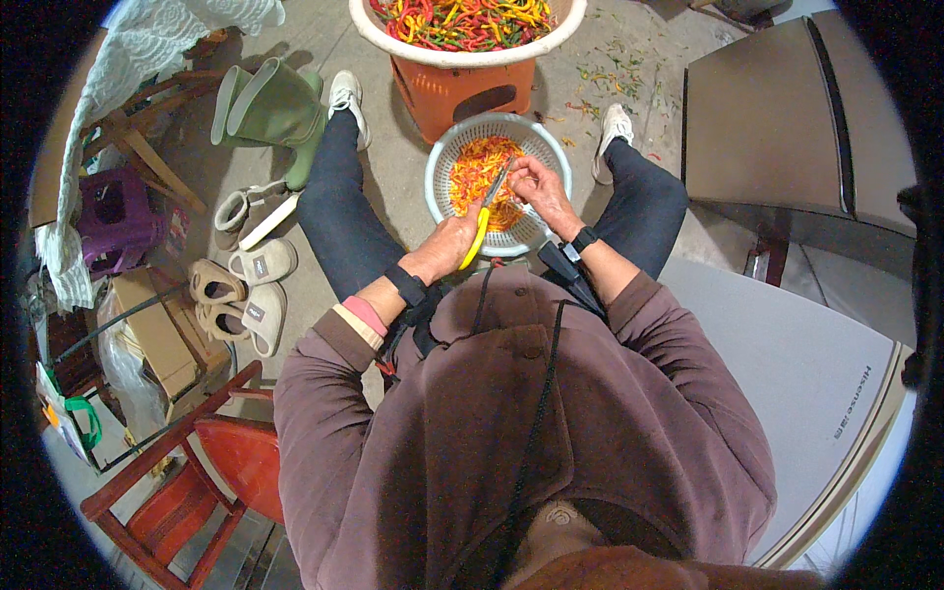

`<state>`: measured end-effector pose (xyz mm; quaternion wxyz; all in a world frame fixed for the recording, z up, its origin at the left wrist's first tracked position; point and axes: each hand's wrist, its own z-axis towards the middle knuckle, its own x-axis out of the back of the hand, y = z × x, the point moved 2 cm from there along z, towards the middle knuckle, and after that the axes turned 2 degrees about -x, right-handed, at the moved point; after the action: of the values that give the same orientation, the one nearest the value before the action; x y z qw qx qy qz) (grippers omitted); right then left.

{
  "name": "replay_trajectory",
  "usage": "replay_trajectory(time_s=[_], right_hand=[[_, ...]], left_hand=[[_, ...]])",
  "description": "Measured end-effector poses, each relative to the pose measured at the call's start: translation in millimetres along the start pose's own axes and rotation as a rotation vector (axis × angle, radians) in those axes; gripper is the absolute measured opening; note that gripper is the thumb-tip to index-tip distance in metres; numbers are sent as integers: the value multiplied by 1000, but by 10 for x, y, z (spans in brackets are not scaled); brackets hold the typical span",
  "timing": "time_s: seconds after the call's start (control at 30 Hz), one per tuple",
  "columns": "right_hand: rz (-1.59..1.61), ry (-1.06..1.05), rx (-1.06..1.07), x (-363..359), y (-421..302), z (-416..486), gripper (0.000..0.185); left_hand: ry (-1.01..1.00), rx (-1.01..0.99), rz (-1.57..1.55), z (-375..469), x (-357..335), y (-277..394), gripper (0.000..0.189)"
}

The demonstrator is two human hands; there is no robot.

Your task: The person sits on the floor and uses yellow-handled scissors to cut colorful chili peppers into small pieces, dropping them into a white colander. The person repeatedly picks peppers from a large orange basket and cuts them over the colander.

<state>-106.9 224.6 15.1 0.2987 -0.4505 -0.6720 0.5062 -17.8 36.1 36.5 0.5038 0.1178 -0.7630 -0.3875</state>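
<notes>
My left hand point(448, 240) grips a pair of scissors point(483, 221) with yellow handles, its metal blades angled up and to the right. Close to the blade tips, the bent fingers of my right hand point(540, 190) are drawn together; whether they pinch something small cannot be told. Both hands are over a grey plastic colander point(558, 144) between my legs. Cut red, orange and yellow chili peppers point(472, 173) lie inside it.
Beyond the colander, a white-rimmed basin point(472, 57) of whole chili peppers rests on an orange plastic stool point(420, 92). Green rubber boots point(258, 107) and slippers point(264, 295) are at left, near a red chair point(177, 509). Grey appliances point(767, 125) stand at right.
</notes>
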Motion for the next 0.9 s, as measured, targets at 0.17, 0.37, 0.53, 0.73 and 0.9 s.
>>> replay_trajectory(time_s=[0.17,0.37,0.53,0.73,0.9], right_hand=[[55,14,-4,70,98,78,20],[420,5,-105,157,66,80,23],[461,-43,-166,146,86,88,24],[486,-108,-134,123,50,94,25],[447,-136,-166,126,55,71,25]], left_hand=[[-156,289,-929,-69,-36,-57,35],[-276,150,-891,-133,44,-35,30],[-233,38,-824,-84,59,10,32],[-237,199,-903,-80,120,94,24],[-205,195,-862,-88,131,96,20]])
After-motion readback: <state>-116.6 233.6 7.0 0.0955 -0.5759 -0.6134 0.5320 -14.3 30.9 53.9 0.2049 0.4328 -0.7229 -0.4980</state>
